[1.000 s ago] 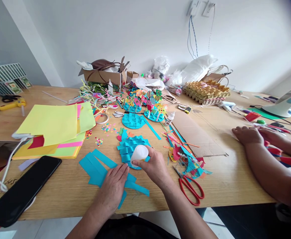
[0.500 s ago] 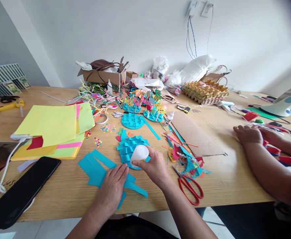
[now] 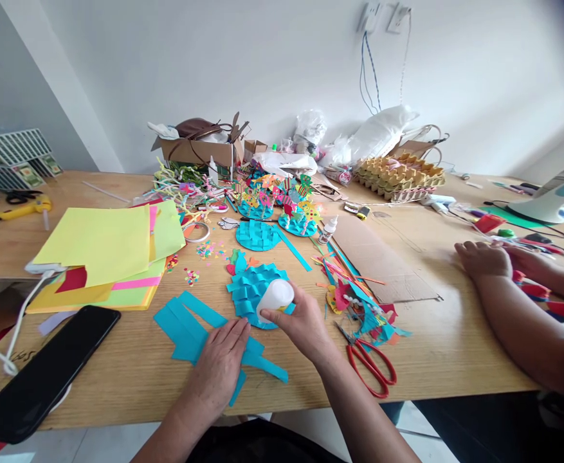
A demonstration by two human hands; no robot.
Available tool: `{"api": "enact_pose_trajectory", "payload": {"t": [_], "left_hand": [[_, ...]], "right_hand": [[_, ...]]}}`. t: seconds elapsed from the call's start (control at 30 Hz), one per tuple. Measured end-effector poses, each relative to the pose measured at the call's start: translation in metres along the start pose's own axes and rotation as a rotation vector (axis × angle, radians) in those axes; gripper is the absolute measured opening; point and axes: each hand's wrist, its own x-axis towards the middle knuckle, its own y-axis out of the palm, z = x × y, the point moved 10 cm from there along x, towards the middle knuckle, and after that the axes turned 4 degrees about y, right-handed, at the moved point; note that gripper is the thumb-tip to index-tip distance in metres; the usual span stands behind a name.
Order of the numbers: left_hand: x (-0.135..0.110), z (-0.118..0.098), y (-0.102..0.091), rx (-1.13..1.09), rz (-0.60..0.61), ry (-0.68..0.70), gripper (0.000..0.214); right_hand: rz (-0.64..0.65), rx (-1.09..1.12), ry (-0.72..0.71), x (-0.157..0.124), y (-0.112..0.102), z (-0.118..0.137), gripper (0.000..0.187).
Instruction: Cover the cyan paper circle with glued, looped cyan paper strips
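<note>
In my right hand (image 3: 305, 325) is a white glue bottle (image 3: 276, 297), gripped by the fingers and thumb and tipped with its base up; its nozzle is hidden. Beneath it lies a round blue disc with raised, woven paper strips (image 3: 250, 286). My left hand (image 3: 221, 354) rests flat, fingers stretched out, over loose blue paper strips (image 3: 185, 328), its fingertips at the disc's near edge. Red-handled scissors (image 3: 371, 366) lie to the right of my right forearm. Further back sits another blue woven disc (image 3: 257, 236), near finished-looking discs with colourful cutouts (image 3: 298, 222).
On the left are a stack of coloured paper (image 3: 98, 244) and a black phone (image 3: 45, 373). Paper scraps (image 3: 359, 305) and flat cardboard (image 3: 382, 263) lie right of centre. Another person's hand (image 3: 484, 260) rests at the right. Egg trays (image 3: 397, 177) stand behind.
The glue bottle and my right hand have shifted slightly to the right over the disc. My left hand stays in place on the strips.
</note>
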Motion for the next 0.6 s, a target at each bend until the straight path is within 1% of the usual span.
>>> {"api": "enact_pose_trajectory", "payload": {"t": [0.13, 0.2, 0.37, 0.6], "left_hand": [[0.001, -0.002, 0.000, -0.008, 0.014, 0.015, 0.046], [0.000, -0.001, 0.000, -0.009, 0.012, 0.013, 0.046], [-0.001, 0.000, 0.001, -0.005, -0.001, 0.010, 0.051], [-0.002, 0.001, 0.000, -0.005, -0.021, 0.037, 0.056]], "right_hand": [[-0.049, 0.164, 0.030, -0.002, -0.012, -0.013, 0.029], [-0.064, 0.197, 0.027, -0.004, -0.017, -0.016, 0.030], [-0.080, 0.190, 0.024, -0.008, -0.028, -0.013, 0.032], [-0.115, 0.054, -0.009, -0.010, -0.043, -0.004, 0.030]]}}
